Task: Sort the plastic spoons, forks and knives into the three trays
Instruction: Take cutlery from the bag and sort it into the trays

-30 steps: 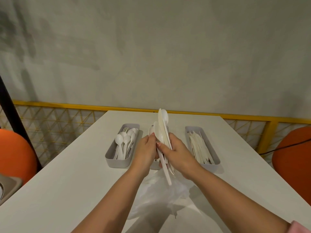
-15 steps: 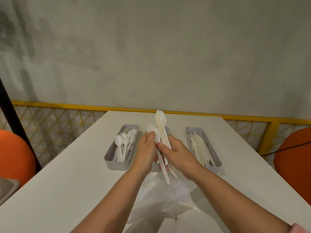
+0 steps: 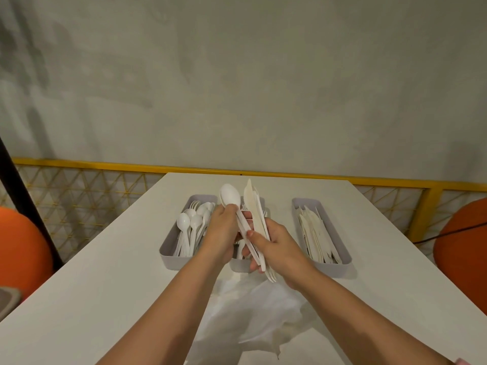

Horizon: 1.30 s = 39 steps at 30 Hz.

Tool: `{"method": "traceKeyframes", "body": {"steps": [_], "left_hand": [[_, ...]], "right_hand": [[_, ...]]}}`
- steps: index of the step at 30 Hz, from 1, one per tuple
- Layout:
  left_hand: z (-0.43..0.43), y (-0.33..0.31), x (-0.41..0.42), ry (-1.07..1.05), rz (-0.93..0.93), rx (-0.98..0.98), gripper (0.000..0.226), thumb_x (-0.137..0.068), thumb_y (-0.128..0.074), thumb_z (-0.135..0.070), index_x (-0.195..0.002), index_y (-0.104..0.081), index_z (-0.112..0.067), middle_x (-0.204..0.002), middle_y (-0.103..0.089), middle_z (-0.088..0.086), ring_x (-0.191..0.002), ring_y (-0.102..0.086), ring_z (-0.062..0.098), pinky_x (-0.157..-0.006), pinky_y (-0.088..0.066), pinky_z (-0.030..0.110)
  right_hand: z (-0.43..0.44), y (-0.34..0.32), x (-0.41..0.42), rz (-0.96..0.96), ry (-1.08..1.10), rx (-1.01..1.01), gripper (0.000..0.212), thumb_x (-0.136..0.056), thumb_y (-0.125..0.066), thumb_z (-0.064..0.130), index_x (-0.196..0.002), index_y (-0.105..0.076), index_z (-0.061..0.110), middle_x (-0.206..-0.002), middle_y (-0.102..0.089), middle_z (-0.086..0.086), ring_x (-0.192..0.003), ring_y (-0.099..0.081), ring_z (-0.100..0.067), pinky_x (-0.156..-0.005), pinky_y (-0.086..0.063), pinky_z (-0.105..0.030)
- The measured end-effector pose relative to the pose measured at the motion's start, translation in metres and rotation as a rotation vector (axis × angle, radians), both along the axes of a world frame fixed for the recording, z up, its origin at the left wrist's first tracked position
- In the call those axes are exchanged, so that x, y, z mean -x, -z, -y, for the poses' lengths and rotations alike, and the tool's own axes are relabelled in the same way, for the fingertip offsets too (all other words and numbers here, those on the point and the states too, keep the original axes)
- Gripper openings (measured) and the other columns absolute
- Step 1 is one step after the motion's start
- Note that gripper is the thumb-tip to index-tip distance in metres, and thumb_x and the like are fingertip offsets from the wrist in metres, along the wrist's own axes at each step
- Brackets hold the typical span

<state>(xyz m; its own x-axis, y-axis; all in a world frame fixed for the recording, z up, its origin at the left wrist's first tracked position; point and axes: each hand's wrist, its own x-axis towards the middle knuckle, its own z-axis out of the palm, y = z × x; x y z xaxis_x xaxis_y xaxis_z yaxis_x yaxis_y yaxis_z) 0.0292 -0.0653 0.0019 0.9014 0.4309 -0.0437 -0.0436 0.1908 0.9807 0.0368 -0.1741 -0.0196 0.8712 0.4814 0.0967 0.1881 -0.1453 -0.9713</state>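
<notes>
Three grey trays stand side by side on the white table. The left tray (image 3: 168, 255) holds white spoons with a few forks, the middle tray (image 3: 241, 266) is mostly hidden behind my hands, and the right tray (image 3: 342, 262) holds cream knives. My right hand (image 3: 276, 246) grips a bundle of cutlery (image 3: 254, 206) held upright above the middle tray. My left hand (image 3: 221, 233) pinches a white spoon (image 3: 230, 194) just below its bowl, its handle still lying in the bundle.
A crumpled clear plastic bag (image 3: 250, 306) lies on the table in front of the trays, under my forearms. A yellow railing (image 3: 395, 180) runs behind the table's far edge. Orange seats sit at the left (image 3: 21, 248) and right (image 3: 463, 251).
My left hand has drawn the white spoon leftward, away from the rest of the bundle, and its bowl now stands apart. Both hands sit slightly lower and closer to me.
</notes>
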Motion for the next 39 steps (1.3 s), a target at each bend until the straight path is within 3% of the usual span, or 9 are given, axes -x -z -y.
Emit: {"method": "traceKeyframes", "body": {"steps": [5,7,11,16,21,26,31,34,39], "left_hand": [[-0.027,-0.004,-0.020,-0.118,0.054,0.337,0.021,-0.093,-0.029,-0.002,-0.081,-0.047,-0.002,-0.060,-0.051,0.008,-0.056,-0.049,0.019,-0.060,-0.051,0.033],[-0.045,-0.006,-0.029,-0.153,0.057,0.399,0.019,-0.092,-0.025,0.000,-0.087,-0.043,-0.006,-0.063,-0.040,0.006,-0.049,-0.039,0.015,-0.053,-0.047,0.029],[-0.084,0.003,-0.053,-0.162,-0.186,0.064,0.015,-0.093,-0.031,-0.001,-0.090,-0.046,-0.001,-0.067,-0.037,0.009,-0.055,-0.036,0.015,-0.051,-0.042,0.029],[-0.103,0.018,-0.065,-0.155,-0.406,-0.388,0.030,-0.094,-0.038,0.003,-0.122,-0.046,0.009,-0.089,-0.048,0.017,-0.064,-0.047,0.023,-0.055,-0.040,0.027],[-0.098,0.036,-0.065,-0.148,-0.487,-0.880,0.041,-0.097,-0.041,-0.011,-0.133,-0.035,0.007,-0.134,-0.044,0.025,-0.121,-0.046,0.036,-0.092,-0.041,0.036],[-0.092,0.059,-0.067,-0.182,-0.502,-0.991,0.051,-0.094,-0.046,-0.005,-0.139,-0.025,0.005,-0.137,-0.034,0.021,-0.120,-0.044,0.036,-0.100,-0.041,0.039],[-0.087,0.060,-0.064,-0.209,-0.467,-0.891,0.047,-0.095,-0.041,-0.006,-0.139,-0.026,-0.001,-0.139,-0.032,0.021,-0.122,-0.040,0.036,-0.102,-0.039,0.044],[-0.086,0.059,-0.063,-0.189,-0.467,-1.114,0.056,-0.092,-0.049,-0.009,-0.142,-0.025,-0.003,-0.139,-0.030,0.020,-0.125,-0.035,0.035,-0.104,-0.038,0.040],[-0.066,0.043,-0.053,-0.163,-0.157,-0.941,0.033,-0.098,-0.039,-0.025,-0.118,-0.057,-0.004,-0.115,-0.053,0.016,-0.107,-0.051,0.030,-0.086,-0.040,0.034]], "right_hand": [[-0.002,0.001,-0.007,-0.044,0.035,0.009,0.012,-0.099,-0.042,0.018,-0.105,-0.052,0.017,-0.071,-0.067,-0.005,-0.041,-0.055,-0.016,-0.039,-0.044,-0.021],[-0.002,0.000,-0.012,-0.056,0.060,-0.006,0.013,-0.099,-0.042,0.017,-0.108,-0.052,0.015,-0.070,-0.066,-0.006,-0.038,-0.053,-0.015,-0.040,-0.045,-0.021],[-0.004,0.000,-0.017,-0.069,0.082,-0.001,0.018,-0.099,-0.043,0.020,-0.115,-0.051,0.017,-0.069,-0.065,-0.005,-0.038,-0.051,-0.011,-0.044,-0.049,-0.023],[-0.009,0.004,-0.017,-0.068,0.045,0.004,0.011,-0.099,-0.044,0.019,-0.104,-0.053,0.017,-0.069,-0.064,-0.007,-0.040,-0.052,-0.014,-0.041,-0.045,-0.023],[-0.010,0.004,-0.016,-0.073,-0.009,-0.011,0.015,-0.099,-0.044,0.017,-0.107,-0.054,0.010,-0.067,-0.064,-0.006,-0.041,-0.051,-0.015,-0.042,-0.046,-0.024],[-0.008,0.002,-0.017,-0.096,-0.038,-0.041,0.012,-0.099,-0.044,0.018,-0.102,-0.055,0.016,-0.064,-0.063,-0.004,-0.040,-0.051,-0.013,-0.042,-0.045,-0.024],[-0.007,0.002,-0.016,-0.177,-0.036,-0.111,0.019,-0.098,-0.046,0.022,-0.109,-0.053,0.008,-0.055,-0.056,-0.002,-0.039,-0.049,-0.012,-0.040,-0.041,-0.022],[-0.006,0.002,-0.017,-0.230,-0.028,-0.161,0.021,-0.098,-0.047,0.021,-0.110,-0.052,0.005,-0.053,-0.051,-0.002,-0.038,-0.046,-0.013,-0.040,-0.040,-0.023],[-0.005,0.001,-0.018,-0.298,-0.044,-0.219,0.013,-0.097,-0.048,0.022,-0.099,-0.053,0.010,-0.049,-0.049,0.000,-0.036,-0.045,-0.013,-0.040,-0.039,-0.022]]}}
